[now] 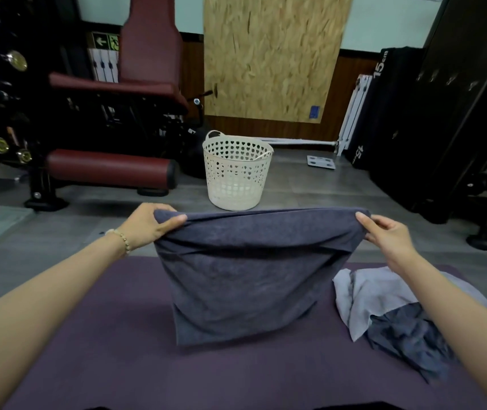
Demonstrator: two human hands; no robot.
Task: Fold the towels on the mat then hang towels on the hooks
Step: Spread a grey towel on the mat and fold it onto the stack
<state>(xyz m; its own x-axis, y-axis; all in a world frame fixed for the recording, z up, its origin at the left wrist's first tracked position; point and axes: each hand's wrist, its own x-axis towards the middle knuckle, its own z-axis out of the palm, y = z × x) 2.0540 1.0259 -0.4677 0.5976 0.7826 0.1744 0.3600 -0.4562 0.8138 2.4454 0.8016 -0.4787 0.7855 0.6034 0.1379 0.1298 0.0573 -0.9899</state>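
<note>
Hands grip the dark towel [242, 276] by its top corners, left hand [144, 224] at nine o'clock, right hand [390, 235] at three, above the mat [103, 335]

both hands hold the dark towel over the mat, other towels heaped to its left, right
No: the head view shows the heap right of the dark towel. Left hand and right hand do hold it over the mat.
</note>
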